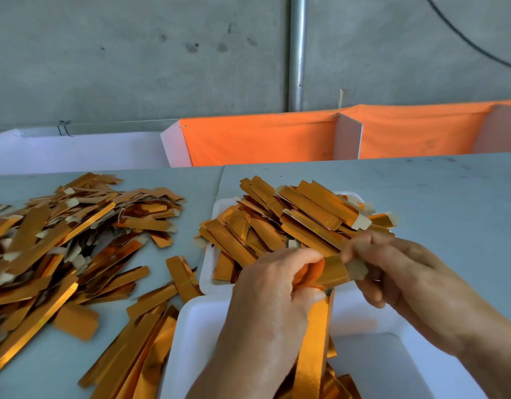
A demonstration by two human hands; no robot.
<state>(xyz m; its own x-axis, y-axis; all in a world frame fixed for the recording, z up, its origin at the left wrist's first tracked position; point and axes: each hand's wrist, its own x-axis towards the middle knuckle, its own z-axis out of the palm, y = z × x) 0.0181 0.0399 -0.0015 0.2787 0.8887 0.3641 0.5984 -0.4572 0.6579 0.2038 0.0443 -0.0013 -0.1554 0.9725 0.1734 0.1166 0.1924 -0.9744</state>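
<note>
Above the near white tray (196,326), my left grip (273,292) and right grip (398,277) both pinch one gold strip (332,269), fingers curled. Judging by the far pile (300,214), many are done. The left desk pile (61,240) likely remains.

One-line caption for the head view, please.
Left hand and right hand pinch a gold foil strip above a white tray, heaps of such strips on the grey table.

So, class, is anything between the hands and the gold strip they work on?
Nothing visible: the left hand and the right hand both pinch the gold strip directly, bare fingers on foil.
</note>
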